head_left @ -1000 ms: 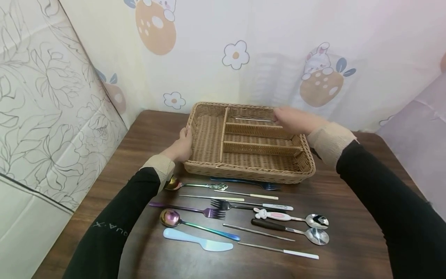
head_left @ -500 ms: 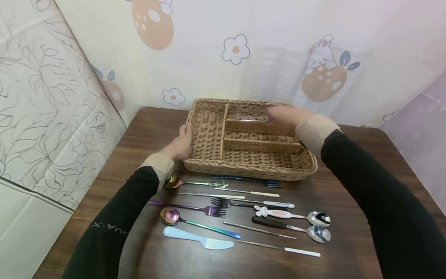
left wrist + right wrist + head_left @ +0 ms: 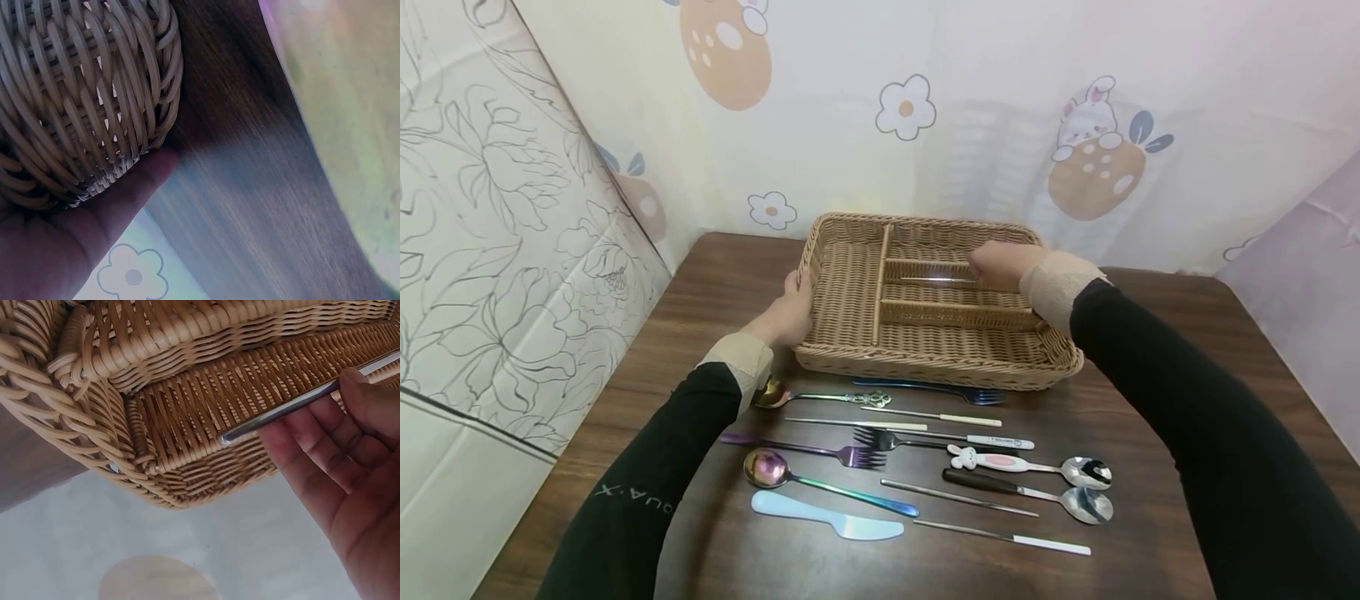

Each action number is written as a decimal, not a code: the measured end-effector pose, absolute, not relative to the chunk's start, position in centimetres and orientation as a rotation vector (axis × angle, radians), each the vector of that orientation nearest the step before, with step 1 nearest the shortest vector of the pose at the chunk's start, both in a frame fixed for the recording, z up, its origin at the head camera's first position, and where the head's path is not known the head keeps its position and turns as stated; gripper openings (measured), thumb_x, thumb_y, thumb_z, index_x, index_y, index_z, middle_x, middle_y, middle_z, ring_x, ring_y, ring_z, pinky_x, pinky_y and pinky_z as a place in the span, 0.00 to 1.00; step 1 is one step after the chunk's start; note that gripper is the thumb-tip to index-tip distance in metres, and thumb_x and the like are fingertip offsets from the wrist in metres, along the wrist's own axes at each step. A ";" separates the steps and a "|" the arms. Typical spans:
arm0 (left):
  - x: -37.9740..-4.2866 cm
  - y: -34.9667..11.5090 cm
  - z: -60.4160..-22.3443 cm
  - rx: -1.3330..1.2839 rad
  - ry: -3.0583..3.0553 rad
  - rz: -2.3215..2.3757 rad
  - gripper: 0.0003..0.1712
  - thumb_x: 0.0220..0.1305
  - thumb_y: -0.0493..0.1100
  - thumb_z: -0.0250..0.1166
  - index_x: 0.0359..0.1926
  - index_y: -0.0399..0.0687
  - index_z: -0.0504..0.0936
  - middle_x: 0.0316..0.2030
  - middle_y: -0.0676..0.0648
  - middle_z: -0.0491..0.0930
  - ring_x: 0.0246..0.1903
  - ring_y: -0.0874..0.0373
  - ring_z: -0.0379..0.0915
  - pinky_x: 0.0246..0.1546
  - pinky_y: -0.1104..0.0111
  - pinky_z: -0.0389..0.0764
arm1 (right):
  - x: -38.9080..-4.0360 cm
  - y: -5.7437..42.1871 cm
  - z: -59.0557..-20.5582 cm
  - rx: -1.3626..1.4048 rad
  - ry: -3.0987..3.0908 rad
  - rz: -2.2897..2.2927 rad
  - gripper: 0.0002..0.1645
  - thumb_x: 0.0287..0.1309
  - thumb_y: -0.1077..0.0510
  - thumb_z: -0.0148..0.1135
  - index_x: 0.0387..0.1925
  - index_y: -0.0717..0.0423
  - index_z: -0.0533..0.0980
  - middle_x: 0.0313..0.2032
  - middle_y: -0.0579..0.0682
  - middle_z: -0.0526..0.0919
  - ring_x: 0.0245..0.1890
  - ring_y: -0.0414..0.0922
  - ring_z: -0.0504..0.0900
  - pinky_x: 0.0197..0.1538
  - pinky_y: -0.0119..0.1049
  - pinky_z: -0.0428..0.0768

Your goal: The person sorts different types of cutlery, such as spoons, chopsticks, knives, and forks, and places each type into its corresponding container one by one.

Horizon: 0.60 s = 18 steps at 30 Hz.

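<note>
A wicker basket (image 3: pixel 917 360) divided into compartments stands at the back of the table. My left hand (image 3: pixel 788 315) grips its left side; in the left wrist view the thumb (image 3: pixel 128 190) lies along the woven wall. Over the right part of the basket, my right hand (image 3: pixel 1004 265) holds a slim metal chopstick (image 3: pixel 281 411) between thumb and fingers. The chopstick lies crosswise by the divider between the back and middle compartments, its thin end pointing left in the head view. Whether it touches the wicker I cannot tell.
In front of the basket lie a blue fork (image 3: pixel 940 389), gold spoon (image 3: pixel 778 395), purple fork (image 3: pixel 857 456), rainbow spoon (image 3: pixel 767 467), light-blue knife (image 3: pixel 827 515), rabbit-handled spoon (image 3: pixel 1000 462), black-handled spoon (image 3: pixel 1086 505) and several chopsticks (image 3: pixel 958 497). A patterned curtain (image 3: pixel 985 150) hangs behind.
My right hand has moved left and toward me with the chopstick, from the back compartment to the middle one. My left hand keeps its grip on the basket.
</note>
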<state>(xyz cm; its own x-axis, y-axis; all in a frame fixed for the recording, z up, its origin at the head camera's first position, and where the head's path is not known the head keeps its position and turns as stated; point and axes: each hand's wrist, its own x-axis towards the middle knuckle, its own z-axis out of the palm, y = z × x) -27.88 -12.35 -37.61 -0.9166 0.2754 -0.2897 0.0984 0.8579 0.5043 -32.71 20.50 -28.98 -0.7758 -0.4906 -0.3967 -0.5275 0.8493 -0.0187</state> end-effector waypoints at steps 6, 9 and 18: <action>-27.9 -12.3 -37.5 0.289 2.681 0.691 0.47 0.66 0.28 0.41 0.74 0.38 0.20 0.74 0.32 0.20 0.20 0.56 0.62 0.23 0.69 0.66 | -33.2 20.5 -30.0 -0.803 2.606 0.163 0.26 0.57 0.76 0.42 0.15 0.47 0.50 0.17 0.43 0.48 0.20 0.41 0.48 0.29 0.34 0.57; -27.9 -12.2 -37.5 0.291 2.682 0.695 0.47 0.67 0.29 0.41 0.74 0.39 0.19 0.74 0.32 0.19 0.19 0.57 0.61 0.22 0.69 0.66 | -33.5 20.6 -30.4 -0.788 2.600 0.174 0.25 0.61 0.75 0.45 0.13 0.51 0.65 0.16 0.45 0.64 0.20 0.41 0.56 0.29 0.35 0.62; -27.9 -12.2 -37.3 0.312 2.713 0.692 0.47 0.65 0.29 0.42 0.74 0.37 0.20 0.74 0.31 0.22 0.21 0.55 0.63 0.23 0.68 0.67 | -33.6 21.1 -31.4 -0.769 2.610 0.171 0.14 0.58 0.74 0.54 0.22 0.60 0.78 0.24 0.51 0.77 0.24 0.44 0.68 0.30 0.37 0.69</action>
<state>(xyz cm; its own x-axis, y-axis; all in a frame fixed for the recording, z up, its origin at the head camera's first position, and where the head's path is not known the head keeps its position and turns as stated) -27.94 -12.22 -37.27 -0.9242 0.2856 -0.2536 0.1292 0.8586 0.4961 -33.57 21.12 -31.39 -0.7626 -0.4918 -0.4203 -0.5424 0.8401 0.0012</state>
